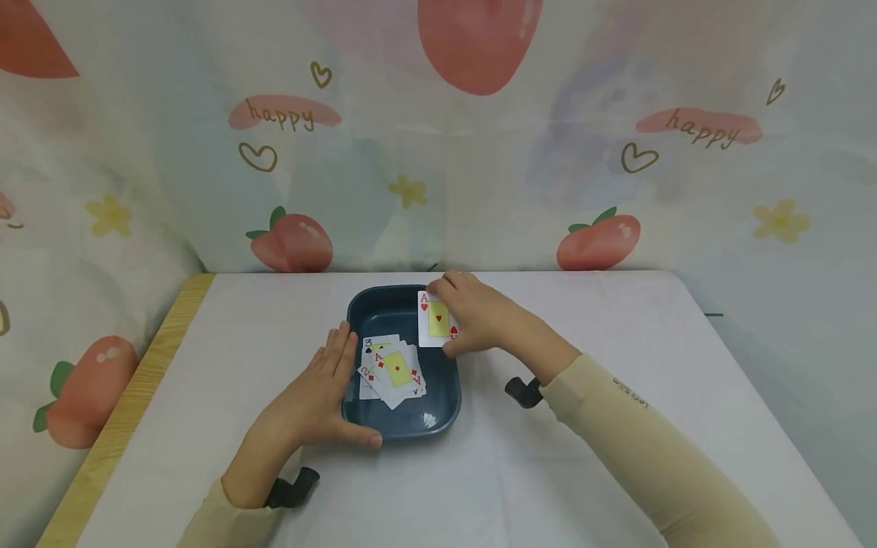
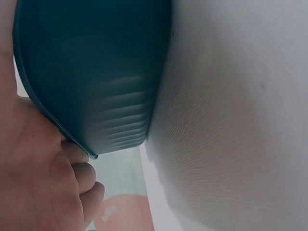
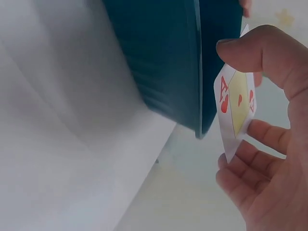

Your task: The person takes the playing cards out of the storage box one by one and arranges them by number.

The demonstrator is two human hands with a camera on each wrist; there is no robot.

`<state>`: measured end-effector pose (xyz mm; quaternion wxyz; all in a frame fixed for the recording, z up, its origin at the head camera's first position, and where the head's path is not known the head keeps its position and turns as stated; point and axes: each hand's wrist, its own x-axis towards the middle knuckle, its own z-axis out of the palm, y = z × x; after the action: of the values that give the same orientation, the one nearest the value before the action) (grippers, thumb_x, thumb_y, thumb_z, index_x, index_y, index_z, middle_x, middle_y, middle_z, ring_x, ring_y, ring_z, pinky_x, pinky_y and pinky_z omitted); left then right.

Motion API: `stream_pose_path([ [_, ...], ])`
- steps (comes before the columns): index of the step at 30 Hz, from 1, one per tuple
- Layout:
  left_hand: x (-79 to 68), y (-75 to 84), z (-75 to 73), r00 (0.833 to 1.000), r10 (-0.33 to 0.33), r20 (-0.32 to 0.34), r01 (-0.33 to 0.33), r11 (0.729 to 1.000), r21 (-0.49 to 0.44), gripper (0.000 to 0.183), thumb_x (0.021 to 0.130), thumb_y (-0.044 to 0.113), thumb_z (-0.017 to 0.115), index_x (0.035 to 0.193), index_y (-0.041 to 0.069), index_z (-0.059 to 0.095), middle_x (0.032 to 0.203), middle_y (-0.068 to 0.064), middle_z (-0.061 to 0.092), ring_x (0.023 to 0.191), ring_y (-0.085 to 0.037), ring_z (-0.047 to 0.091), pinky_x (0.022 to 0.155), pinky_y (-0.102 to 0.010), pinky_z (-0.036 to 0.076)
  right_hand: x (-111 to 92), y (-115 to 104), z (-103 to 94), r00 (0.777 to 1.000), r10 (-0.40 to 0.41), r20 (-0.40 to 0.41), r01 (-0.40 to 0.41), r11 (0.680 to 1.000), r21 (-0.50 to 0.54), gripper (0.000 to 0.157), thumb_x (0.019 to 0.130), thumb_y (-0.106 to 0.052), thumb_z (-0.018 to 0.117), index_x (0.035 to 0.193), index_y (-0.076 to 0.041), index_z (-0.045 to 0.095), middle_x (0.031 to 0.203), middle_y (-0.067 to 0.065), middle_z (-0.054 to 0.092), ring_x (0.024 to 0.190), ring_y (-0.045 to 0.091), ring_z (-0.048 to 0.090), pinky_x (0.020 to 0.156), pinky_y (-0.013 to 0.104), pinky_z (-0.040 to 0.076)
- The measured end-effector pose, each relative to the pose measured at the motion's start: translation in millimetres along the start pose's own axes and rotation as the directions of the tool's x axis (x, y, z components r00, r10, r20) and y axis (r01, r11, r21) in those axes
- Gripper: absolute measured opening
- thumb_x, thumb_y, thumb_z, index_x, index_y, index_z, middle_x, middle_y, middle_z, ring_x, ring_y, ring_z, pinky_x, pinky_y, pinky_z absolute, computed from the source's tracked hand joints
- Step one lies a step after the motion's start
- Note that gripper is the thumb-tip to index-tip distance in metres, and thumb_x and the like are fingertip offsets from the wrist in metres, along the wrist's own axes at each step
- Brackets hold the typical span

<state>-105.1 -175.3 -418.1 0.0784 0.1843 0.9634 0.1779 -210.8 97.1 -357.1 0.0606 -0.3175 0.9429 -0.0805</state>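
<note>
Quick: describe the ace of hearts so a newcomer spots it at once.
On the white-covered table is a dark blue tray. Over its far right corner, the right hand holds the ace of hearts. Its red hearts and raised position set it apart from the ace of diamonds, lying atop the card pile inside the tray.

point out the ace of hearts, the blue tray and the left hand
Ace of hearts (image 1: pixel 438 320), head view, its yellow middle
Blue tray (image 1: pixel 399 323), head view, bare inside, upper part
Left hand (image 1: pixel 317 401), head view, back of the hand
</note>
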Motion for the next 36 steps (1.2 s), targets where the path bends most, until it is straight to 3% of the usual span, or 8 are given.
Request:
stream_pose_path([
  [19, -1.5, -2.2, -0.6, 1.000, 0.009, -0.004, -0.009, 1.000, -0.009, 0.153, 0.051, 0.079, 0.082, 0.159, 0.000, 0.007, 0.168, -0.015, -0.005, 0.155, -0.034, 0.001, 0.123, -0.052, 0.015, 18, 41, -6.9, 0.992, 0.114, 0.050, -0.115, 0.993, 0.030, 0.089, 0.071, -0.027, 0.088, 0.146, -0.007, 0.042, 0.136, 0.013, 0.047, 0.118, 0.028, 0.045, 0.098, 0.040, 0.051],
  [36, -1.2, -2.7, -1.7, 1.000, 0.021, -0.003, -0.021, 1.000, -0.013, 0.152, 0.052, 0.079, 0.081, 0.159, -0.001, 0.007, 0.168, -0.016, -0.004, 0.155, -0.034, 0.000, 0.123, -0.052, 0.015, 30, 79, 1.8, 0.969, 0.203, 0.142, -0.205, 0.979, -0.002, 0.085, 0.074, -0.023, 0.085, 0.146, -0.004, 0.043, 0.135, 0.017, 0.046, 0.117, 0.031, 0.045, 0.102, 0.043, 0.048],
])
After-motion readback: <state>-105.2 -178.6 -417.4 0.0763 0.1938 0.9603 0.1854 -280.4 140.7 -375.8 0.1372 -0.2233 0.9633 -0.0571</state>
